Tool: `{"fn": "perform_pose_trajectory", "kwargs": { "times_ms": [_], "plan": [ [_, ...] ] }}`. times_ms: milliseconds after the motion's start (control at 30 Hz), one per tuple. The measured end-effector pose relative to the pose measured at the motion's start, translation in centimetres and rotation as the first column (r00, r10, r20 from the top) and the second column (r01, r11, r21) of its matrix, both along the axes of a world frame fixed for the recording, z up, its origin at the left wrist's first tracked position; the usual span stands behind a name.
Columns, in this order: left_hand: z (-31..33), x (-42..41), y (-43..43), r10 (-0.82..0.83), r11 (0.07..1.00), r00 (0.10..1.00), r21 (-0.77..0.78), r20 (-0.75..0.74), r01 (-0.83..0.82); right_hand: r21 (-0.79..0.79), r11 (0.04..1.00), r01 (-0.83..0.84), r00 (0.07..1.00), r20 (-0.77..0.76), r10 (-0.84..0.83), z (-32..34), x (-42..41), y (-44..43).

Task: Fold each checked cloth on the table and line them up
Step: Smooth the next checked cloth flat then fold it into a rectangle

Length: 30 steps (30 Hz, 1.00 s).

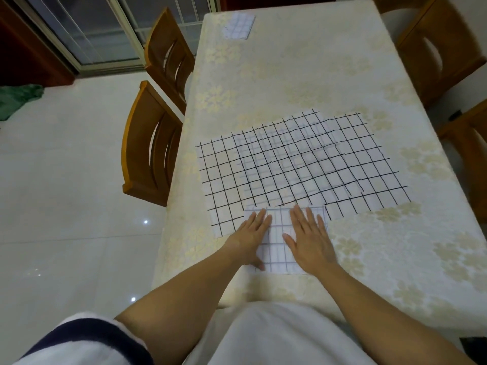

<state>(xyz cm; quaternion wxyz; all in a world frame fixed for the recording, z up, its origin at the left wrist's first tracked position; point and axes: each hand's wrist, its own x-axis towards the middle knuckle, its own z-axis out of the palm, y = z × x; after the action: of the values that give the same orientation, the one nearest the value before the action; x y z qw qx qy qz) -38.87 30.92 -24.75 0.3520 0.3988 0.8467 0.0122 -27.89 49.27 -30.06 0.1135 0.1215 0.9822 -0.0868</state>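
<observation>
Floral-covered table [369, 75]: spread checked cloths [303, 164] at centre, folded checked cloth [279, 241] at 6 o'clock, second folded cloth [238, 25] at 11 o'clock. Pressed flat on the 6 o'clock cloth: left hand [250, 238], right hand [311, 243], fingers straight.

Two wooden chairs [137, 143] at left, on glossy white floor tiles [66, 193]. Crumpled green bundle [18, 100] lying near a sliding glass door [87, 30].

Wooden chairs [154, 143] flank the bench [303, 75] on glossy white floor tiles [66, 206], with a sliding glass door [87, 30] beyond.
</observation>
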Motion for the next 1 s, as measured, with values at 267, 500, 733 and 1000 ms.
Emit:
{"fn": "perform_pose_trajectory", "kwargs": {
  "times_ms": [267,500,733,1000],
  "plan": [
    [-0.6,-0.3,-1.8,-0.001,0.997,0.996,-0.075,-0.094,-0.006,0.026,0.993,0.112,0.992,0.058,-0.113,0.5,1.2,4.6],
    [-0.5,-0.1,-3.4,0.003,0.993,0.988,-0.118,-0.155,-0.022,0.011,0.993,0.118,0.992,0.051,-0.118,0.7,1.0,5.1],
    [-0.1,0.4,-4.9,0.029,0.990,0.985,-0.129,-0.169,-0.051,0.012,0.994,0.112,0.993,0.043,-0.113,1.1,0.7,6.0],
    [0.4,0.2,-5.7,0.094,0.994,0.991,-0.049,-0.090,-0.099,-0.043,0.976,0.213,0.977,0.011,-0.213,4.1,-2.8,7.0]
  ]
}}
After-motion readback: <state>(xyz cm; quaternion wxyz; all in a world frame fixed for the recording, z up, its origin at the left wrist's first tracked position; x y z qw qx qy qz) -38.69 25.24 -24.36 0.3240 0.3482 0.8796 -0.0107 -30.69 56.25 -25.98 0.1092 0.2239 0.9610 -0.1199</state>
